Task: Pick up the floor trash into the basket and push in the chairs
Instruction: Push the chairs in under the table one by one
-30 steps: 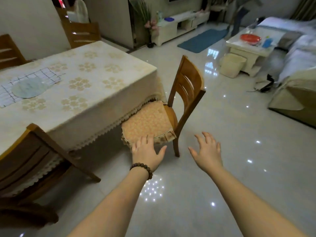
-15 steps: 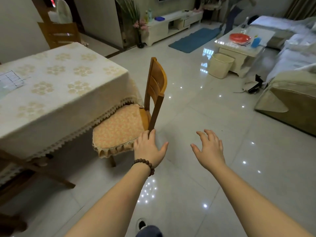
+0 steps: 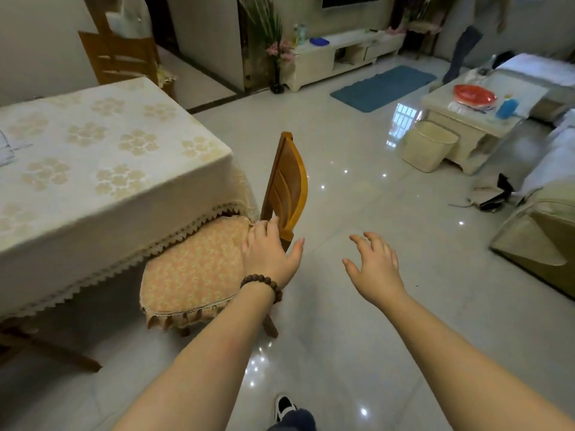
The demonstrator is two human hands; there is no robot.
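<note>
Dim, soft indoor light; small ceiling-light glints and a window reflection glare on the glossy floor (image 3: 357, 213); slight overall softness; wide-angle bending stretches the frame edges

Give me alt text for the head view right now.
The left hand rests on the seat cushion of a wooden chair partly tucked under the clothed dining table; the right hand hovers open over the tile floor.

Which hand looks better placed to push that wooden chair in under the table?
Probably the left hand: it is already at the wooden chair, fingers against the base of its backrest beside the seat cushion. The right hand hangs open over bare floor, touching nothing.
</note>
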